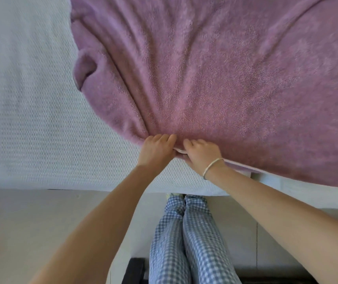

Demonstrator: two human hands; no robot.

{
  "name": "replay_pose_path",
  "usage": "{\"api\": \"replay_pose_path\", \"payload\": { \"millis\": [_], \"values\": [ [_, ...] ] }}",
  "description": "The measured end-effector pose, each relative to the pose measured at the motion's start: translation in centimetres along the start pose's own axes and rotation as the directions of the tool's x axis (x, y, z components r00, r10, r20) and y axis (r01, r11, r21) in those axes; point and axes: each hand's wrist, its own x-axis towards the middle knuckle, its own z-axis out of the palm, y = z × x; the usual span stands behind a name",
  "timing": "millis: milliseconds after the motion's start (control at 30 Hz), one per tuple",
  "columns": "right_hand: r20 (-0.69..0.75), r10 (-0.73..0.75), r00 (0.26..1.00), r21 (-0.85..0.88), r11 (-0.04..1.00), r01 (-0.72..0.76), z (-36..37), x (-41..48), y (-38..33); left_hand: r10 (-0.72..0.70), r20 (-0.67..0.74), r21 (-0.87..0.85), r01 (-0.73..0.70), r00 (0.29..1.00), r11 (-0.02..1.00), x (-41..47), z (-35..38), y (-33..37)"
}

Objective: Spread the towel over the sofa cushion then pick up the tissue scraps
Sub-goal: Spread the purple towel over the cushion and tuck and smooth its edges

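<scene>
White woven sofa cushion (30, 124) carries a mauve terry towel (215, 78); left hand (156, 148) and right hand (202, 155) pinch its near hem together. Best drawn apart, smoothing the creases.

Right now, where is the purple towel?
In the head view, the purple towel lies rumpled over the right part of the white cushion, with the left hand and right hand gripping its near edge.

Nothing readable here tbh, no text, labels, brand names or numbers anywhere, not on the fabric or anything else in view. Just plain surfaces all round.
</scene>
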Motion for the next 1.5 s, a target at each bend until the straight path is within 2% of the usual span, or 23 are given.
{"api": "replay_pose_path", "payload": {
  "millis": [67,233,500,533,600,633,733,833,967,1033,1133,1233,1300,1400,1500],
  "values": [
    [0.008,-0.021,1.000,0.011,1.000,0.021,-0.3,1.3,-1.2,0.027,-0.016,0.042,-0.027,0.999,0.999,-0.6,-0.2,-0.5],
    [0.054,-0.094,0.994,-0.111,0.989,0.099,-1.0,2.6,-1.9,-0.025,0.017,0.180,0.022,1.000,0.983,-1.8,-0.7,-2.2],
    [0.064,-0.023,0.998,-0.064,0.998,0.027,-0.1,4.1,-5.0,0.017,0.018,0.230,-0.020,1.000,0.973,-2.7,-0.7,-6.8],
    [0.028,-0.016,0.999,-0.063,0.998,0.018,0.1,4.6,-5.7,0.024,0.029,0.248,-0.030,0.999,0.968,-2.9,-1.1,-7.6],
    [-0.131,-0.029,0.991,-0.043,0.999,0.023,0.1,5.3,-7.6,0.019,0.035,0.288,-0.029,0.999,0.957,-2.9,-2.0,-9.7],
    [-0.175,-0.019,0.984,-0.009,1.000,0.018,-0.1,5.7,-8.8,0.005,0.019,0.292,-0.010,1.000,0.956,-2.9,-2.7,-11.0],
    [-0.266,0.018,0.964,-0.052,0.998,-0.033,-0.7,7.2,-11.3,0.030,-0.044,0.276,-0.017,0.999,0.961,-2.3,-5.0,-13.7],
    [-0.235,0.024,0.972,-0.058,0.998,-0.039,-2.9,8.0,-12.8,0.105,-0.065,0.296,-0.081,0.992,0.952,-2.3,-6.7,-14.4],
    [-0.056,0.068,0.996,0.027,0.997,-0.066,-4.0,7.7,-13.0,0.061,-0.071,0.303,-0.037,0.996,0.952,-3.3,-7.0,-15.6],
    [-0.018,0.057,0.998,-0.013,0.998,-0.057,-3.7,6.8,-12.9,0.039,-0.057,0.300,-0.020,0.998,0.954,-3.7,-7.0,-16.4],
    [-0.119,-0.053,0.991,-0.079,0.996,0.044,-2.5,5.3,-12.8,0.070,-0.044,0.312,-0.053,0.997,0.948,-4.0,-7.2,-17.6],
    [-0.223,-0.052,0.973,-0.096,0.995,0.031,-2.1,4.3,-12.4,0.140,-0.044,0.341,-0.117,0.989,0.933,-4.3,-7.8,-18.9],
    [-0.259,-0.112,0.960,-0.118,0.990,0.083,-2.2,3.9,-12.3,0.096,-0.053,0.364,-0.070,0.994,0.929,-4.8,-8.4,-20.0],
    [-0.251,-0.121,0.960,-0.175,0.981,0.078,-1.5,3.3,-11.8,-0.105,-0.079,0.263,0.122,0.991,0.957,-6.5,-9.0,-23.0],
    [-0.154,-0.075,0.985,-0.164,0.985,0.049,-0.1,2.9,-11.6,-0.135,0.009,0.259,0.128,0.991,0.957,-8.6,-8.9,-24.9]
  ]
}}
